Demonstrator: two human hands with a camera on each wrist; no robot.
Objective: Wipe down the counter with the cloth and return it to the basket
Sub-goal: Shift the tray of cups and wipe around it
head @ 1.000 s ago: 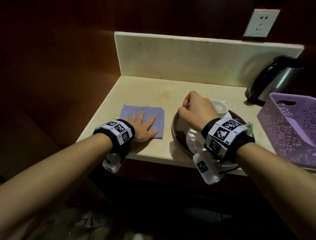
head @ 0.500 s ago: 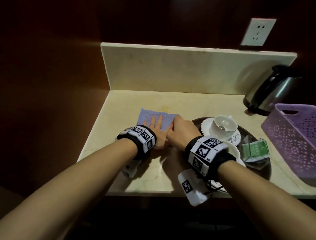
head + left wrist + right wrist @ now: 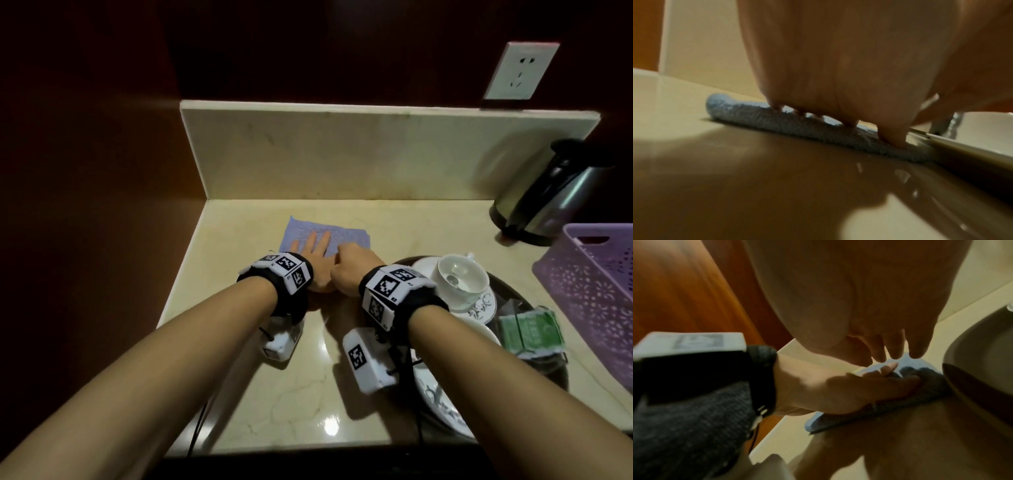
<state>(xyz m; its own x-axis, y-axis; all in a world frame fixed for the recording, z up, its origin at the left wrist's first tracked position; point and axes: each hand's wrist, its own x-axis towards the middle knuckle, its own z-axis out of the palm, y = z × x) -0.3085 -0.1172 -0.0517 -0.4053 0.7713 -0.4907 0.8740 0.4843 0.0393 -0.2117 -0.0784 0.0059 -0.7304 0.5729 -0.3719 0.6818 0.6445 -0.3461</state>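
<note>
A blue cloth [image 3: 349,234] lies flat on the beige counter [image 3: 308,377], left of centre. My left hand [image 3: 313,246] presses on it with straight, spread fingers; the left wrist view shows those fingers [image 3: 818,73] down on the cloth [image 3: 756,112]. My right hand [image 3: 349,270] sits close against the left, over the cloth's near right part. In the right wrist view its bent fingers [image 3: 896,352] point down at the cloth [image 3: 838,420] with no fabric seen between them. The purple perforated basket [image 3: 589,294] stands at the far right.
A dark round tray [image 3: 507,294] right of my hands carries a white cup on a saucer [image 3: 459,277], another plate [image 3: 438,394] and green tea bags [image 3: 527,329]. A steel kettle [image 3: 555,192] stands back right, under a wall socket [image 3: 520,68]. A wooden wall bounds the left.
My right hand left the tray and came in beside the left hand. The left hand slid the cloth away from the front edge toward the back of the counter.
</note>
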